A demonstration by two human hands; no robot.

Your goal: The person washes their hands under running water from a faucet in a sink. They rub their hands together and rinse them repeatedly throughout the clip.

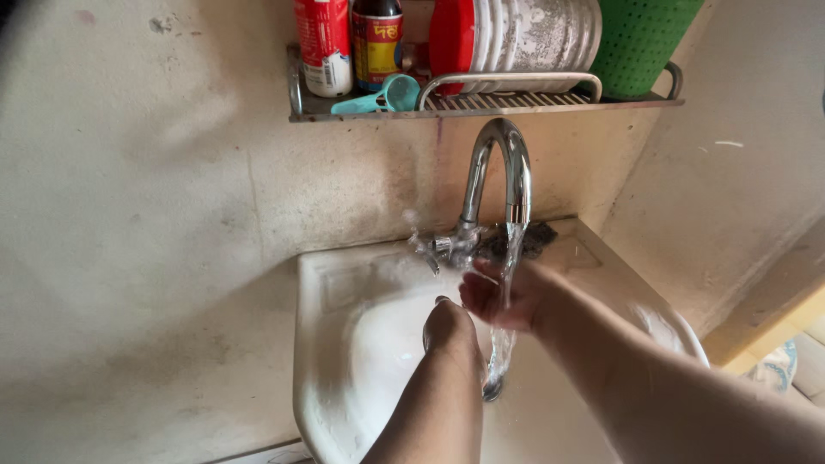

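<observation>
- Below, 2 bare hands are held over a white basin fixed in the corner of a stained wall.
- Water is seen running from a curved chrome tap mounted at the basin's back edge.
- The right hand is held open and empty, palm turned up, directly in the stream.
- The left hand is held just beside it, fingers curled downward and loosely closed, with nothing gripped.
- The stream is carried down between the 2 hands to the drain near the basin's middle.
- Above, on a metal wall shelf, a red-and-white tube, a dark bottle, a teal funnel, a metal-and-red container and a green perforated basket are seen.
</observation>
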